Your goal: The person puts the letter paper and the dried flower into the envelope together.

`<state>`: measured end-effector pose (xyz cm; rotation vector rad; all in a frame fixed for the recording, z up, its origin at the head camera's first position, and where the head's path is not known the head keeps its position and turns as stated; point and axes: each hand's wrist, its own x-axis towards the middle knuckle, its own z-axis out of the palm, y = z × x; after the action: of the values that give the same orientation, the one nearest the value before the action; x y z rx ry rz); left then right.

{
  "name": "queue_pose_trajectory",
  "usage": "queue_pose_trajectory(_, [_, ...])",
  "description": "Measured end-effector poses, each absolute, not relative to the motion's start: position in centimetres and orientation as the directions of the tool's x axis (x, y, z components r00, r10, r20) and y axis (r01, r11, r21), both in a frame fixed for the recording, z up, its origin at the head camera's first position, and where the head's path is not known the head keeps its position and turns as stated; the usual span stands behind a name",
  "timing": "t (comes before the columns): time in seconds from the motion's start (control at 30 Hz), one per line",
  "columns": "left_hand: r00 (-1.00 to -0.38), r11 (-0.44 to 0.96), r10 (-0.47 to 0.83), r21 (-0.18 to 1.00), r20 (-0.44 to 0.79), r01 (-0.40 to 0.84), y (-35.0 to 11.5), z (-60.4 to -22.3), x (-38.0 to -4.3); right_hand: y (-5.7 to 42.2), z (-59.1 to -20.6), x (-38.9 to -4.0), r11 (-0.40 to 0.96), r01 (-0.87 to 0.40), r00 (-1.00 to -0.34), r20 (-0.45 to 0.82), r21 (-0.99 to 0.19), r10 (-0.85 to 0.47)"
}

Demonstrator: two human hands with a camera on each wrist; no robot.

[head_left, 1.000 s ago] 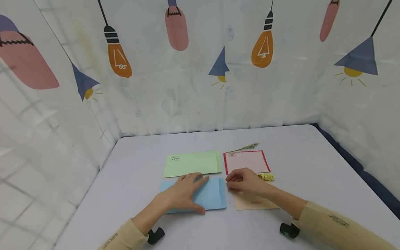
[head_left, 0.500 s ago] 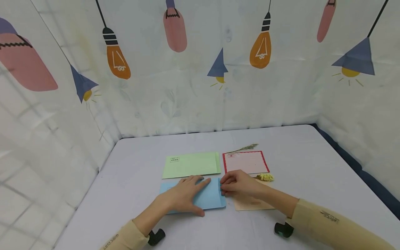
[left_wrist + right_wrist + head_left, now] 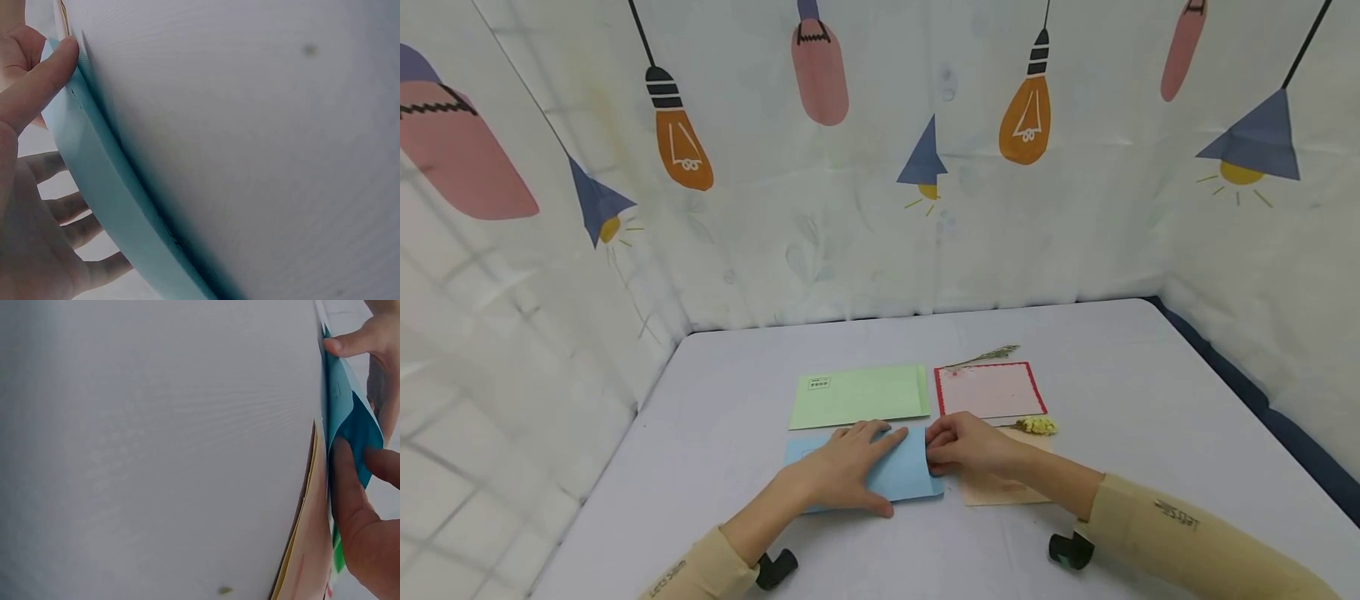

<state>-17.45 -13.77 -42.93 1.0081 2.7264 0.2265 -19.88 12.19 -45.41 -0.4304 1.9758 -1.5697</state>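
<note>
Half pressing, half pinching blue envelope (image 3: 910, 471), at six o'clock from green envelope (image 3: 861, 396), with left hand (image 3: 848, 469) spread wide and right hand (image 3: 970, 447) gathered narrow on three-o'clock flap (image 3: 936, 486). Seems light, thin, easily creased; better to hold gently by six-o'clock edge (image 3: 917, 497)

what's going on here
A person has both hands on a blue envelope lying on the table. The left hand is spread over it, while the right hand has its fingers at the right end, where the opening gapes; whether they pinch the paper is hard to tell. Behind it lies a green envelope. To the right are a red-bordered card, a dried sprig, a yellow flower and a tan paper item partly under the right arm.
</note>
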Motion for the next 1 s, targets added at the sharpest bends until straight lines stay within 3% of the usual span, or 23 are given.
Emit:
queue_pose_trajectory(0.6, [-0.753, 0.764, 0.638, 0.250, -0.160, 0.594, -14.6, -42.4, -17.5, 12.4, -44.6, -19.2, 0.305, 0.045, -0.773, -0.227, -0.951, -0.592])
queue_pose_trajectory(1.0, [-0.763, 0.778, 0.623, 0.235, -0.172, 0.582, -14.4, -42.4, -17.4, 15.7, -44.0, -19.2, 0.331, 0.030, -0.774, -0.232, -0.943, -0.589])
